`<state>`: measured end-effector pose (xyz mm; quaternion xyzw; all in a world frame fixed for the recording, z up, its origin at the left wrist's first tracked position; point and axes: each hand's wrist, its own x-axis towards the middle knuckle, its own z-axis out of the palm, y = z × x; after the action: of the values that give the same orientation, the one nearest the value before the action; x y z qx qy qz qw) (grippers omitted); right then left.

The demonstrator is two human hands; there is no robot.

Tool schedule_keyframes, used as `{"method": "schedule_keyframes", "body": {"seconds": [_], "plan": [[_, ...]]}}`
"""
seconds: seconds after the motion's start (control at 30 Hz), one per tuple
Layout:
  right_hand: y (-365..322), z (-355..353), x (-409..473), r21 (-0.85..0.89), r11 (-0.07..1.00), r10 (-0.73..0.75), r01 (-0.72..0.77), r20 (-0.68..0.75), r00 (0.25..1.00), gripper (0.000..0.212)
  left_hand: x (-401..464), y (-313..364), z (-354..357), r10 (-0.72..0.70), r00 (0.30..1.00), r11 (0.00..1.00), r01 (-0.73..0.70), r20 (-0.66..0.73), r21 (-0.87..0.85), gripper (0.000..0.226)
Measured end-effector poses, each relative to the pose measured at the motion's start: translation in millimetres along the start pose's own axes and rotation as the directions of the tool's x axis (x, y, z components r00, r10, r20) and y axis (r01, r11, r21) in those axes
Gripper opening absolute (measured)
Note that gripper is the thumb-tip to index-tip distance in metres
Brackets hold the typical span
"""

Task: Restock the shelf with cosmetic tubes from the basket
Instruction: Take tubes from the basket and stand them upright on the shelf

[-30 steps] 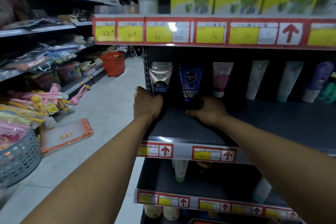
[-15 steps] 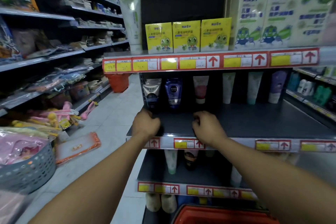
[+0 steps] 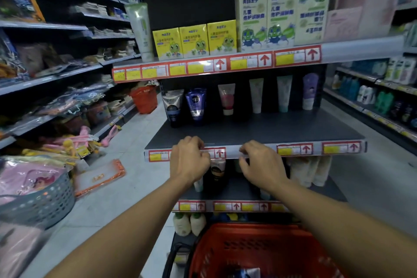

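Along the back of the dark shelf (image 3: 259,130) stand several cosmetic tubes: a silver-black one (image 3: 172,106), a blue one (image 3: 195,104), a pink one (image 3: 226,98), a white one (image 3: 256,95), a pale green one (image 3: 284,92) and a purple one (image 3: 310,90). My left hand (image 3: 189,160) and my right hand (image 3: 261,165) hover at the shelf's front edge, fingers loosely curled, holding nothing. The red basket (image 3: 259,248) sits below my arms at the bottom; a blue-white item shows inside it.
Yellow boxes (image 3: 194,40) and taller cartons fill the upper shelf. More tubes (image 3: 310,171) stand on the shelf below. A grey basket (image 3: 38,205) and an orange-edged packet (image 3: 99,176) lie at left; another red basket (image 3: 144,99) stands down the aisle.
Both hands have drawn back from the tubes at the back of the shelf to its front edge. The view has pulled back, and the red basket has come into sight below.
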<state>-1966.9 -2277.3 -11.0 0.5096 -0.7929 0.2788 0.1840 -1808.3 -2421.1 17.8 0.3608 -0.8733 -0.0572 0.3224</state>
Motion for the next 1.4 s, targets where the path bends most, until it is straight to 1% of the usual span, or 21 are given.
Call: {"method": "schedule_keyframes", "body": {"seconds": [0.1,0.23,0.37,0.43,0.6,0.7,0.87,0.93,1.03,1.13,1.2,1.23,1.3,1.37,1.4], "plan": [[13.5,-7.8,-21.7,-0.033,0.999,0.001,0.001,0.046,0.999,0.021,-20.1,18.6,12.2,0.029,0.997,0.999,-0.027,0.065,-0.026,0.022],[33.8,-6.0,-48.7,-0.029,0.999,0.043,-0.041,0.077,0.996,0.025,-51.6,35.8,38.7,0.065,0.984,0.997,-0.057,0.165,-0.053,0.018],[50.0,4.8,-72.6,-0.013,0.996,0.086,-0.085,0.137,0.987,0.020,-74.5,39.8,68.0,0.066,0.957,0.997,-0.054,0.281,-0.053,0.029],[56.6,14.3,-84.1,-0.009,0.995,0.103,-0.103,0.172,0.980,0.019,-84.0,37.5,82.5,0.059,0.941,0.997,-0.042,0.332,-0.057,0.031],[69.3,51.8,-114.9,-0.043,0.982,0.191,-0.186,0.276,0.942,0.020,-108.0,27.7,120.3,0.003,0.877,0.999,0.013,0.481,-0.030,0.026],[73.8,76.5,-128.5,-0.035,0.972,0.229,-0.232,0.366,0.902,0.020,-123.2,16.6,144.5,-0.027,0.828,0.999,0.048,0.561,-0.022,0.029],[82.2,123.2,-158.0,-0.040,0.942,0.304,-0.332,0.521,0.798,0.023,-149.8,-8.2,193.3,-0.081,0.753,0.994,0.110,0.652,-0.002,0.028],[84.6,136.6,-170.7,-0.049,0.914,0.358,-0.403,0.567,0.742,0.026,-159.1,-15.3,209.0,-0.117,0.730,0.987,0.161,0.674,-0.003,0.024],[96.4,165.6,-191.8,-0.080,0.869,0.425,-0.488,0.624,0.655,0.022,-176.8,-27.3,241.5,-0.177,0.689,0.974,0.227,0.703,0.022,0.027],[110.6,191.8,-216.2,-0.091,0.839,0.444,-0.536,0.683,0.580,0.028,-198.8,-39.2,269.2,-0.214,0.615,0.962,0.268,0.758,0.054,0.029],[119.5,210.5,-230.8,-0.123,0.821,0.454,-0.558,0.732,0.507,0.028,-211.1,-46.7,287.6,-0.232,0.565,0.956,0.282,0.792,0.078,0.031],[124.2,219.8,-238.0,-0.148,0.814,0.462,-0.562,0.752,0.471,0.028,-216.6,-50.1,296.2,-0.239,0.545,0.955,0.281,0.804,0.093,0.033],[133.5,238.9,-254.8,-0.223,0.797,0.491,-0.562,0.781,0.387,0.035,-227.3,-57.4,312.9,-0.231,0.512,0.964,0.238,0.828,0.122,0.042],[139.1,251.7,-269.8,-0.257,0.782,0.496,-0.568,0.809,0.316,0.040,-238.3,-64.5,328.7,-0.195,0.490,0.979,0.143,0.850,0.143,0.054],[139.2,255.4,-274.9,-0.265,0.766,0.506,-0.586,0.811,0.295,0.038,-244.3,-68.1,335.7,-0.175,0.491,0.984,0.098,0.853,0.146,0.059]]}}
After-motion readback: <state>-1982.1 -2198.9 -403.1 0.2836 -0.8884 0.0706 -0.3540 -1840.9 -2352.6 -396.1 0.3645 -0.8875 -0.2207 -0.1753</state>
